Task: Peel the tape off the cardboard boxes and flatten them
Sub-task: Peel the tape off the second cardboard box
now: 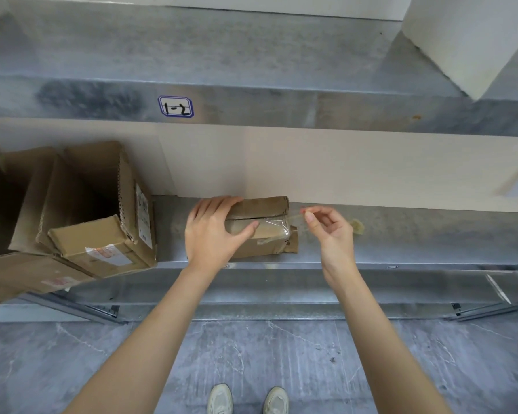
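A small brown cardboard box (263, 206) lies on the metal shelf (416, 243), wrapped with clear tape (274, 227) across its top. My left hand (211, 231) grips the box's left end, fingers over the top and thumb on the front. My right hand (329, 227) is just right of the box and pinches a stretched strip of clear tape that still runs back to the box's right end.
A stack of larger open cardboard boxes (93, 210) fills the shelf's left side. A crumpled wad of tape (358, 226) lies on the shelf behind my right hand. An upper shelf beam carries a label "1-2" (175, 106). White foam blocks (473, 40) sit above.
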`<state>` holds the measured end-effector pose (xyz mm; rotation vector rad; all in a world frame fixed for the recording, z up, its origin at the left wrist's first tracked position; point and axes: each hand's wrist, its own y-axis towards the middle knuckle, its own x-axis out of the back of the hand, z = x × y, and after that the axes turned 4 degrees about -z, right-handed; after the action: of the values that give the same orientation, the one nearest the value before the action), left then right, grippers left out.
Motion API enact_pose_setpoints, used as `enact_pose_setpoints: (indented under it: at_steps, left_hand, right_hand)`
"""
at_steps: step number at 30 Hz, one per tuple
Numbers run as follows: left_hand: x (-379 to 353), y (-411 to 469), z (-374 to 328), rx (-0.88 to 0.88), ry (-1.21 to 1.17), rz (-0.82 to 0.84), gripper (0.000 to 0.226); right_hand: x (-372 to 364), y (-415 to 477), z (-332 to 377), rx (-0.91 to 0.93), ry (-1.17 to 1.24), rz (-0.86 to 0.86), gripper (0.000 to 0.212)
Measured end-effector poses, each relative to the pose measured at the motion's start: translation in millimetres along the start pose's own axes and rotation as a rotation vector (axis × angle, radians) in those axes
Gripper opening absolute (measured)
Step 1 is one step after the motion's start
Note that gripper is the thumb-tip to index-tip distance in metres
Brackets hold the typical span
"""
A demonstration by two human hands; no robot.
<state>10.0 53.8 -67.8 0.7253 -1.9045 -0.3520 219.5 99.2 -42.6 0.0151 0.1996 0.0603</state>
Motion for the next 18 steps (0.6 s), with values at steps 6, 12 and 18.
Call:
enact_pose_setpoints:
  at_steps: [6,12,18]
  left_hand:
    - [1.3,2.3,-0.3,0.004,-0.008,0.006,0.047]
    - [-0.8,5.0,-0.2,0.002,-0.003,0.009,0.047]
    - [-1.1,6.9,0.8,0.001,0.003,0.012,0.045]
  right_hand:
    - [4.5,-1.2,-1.6,-0.098,0.188,-0.039,0.013]
    - [17.7,2.8,2.4,-0.11,-0.002,-0.015,0.006]
    - [18.9,1.4,-0.3,-0.014,-0.425,0.15,0.029]
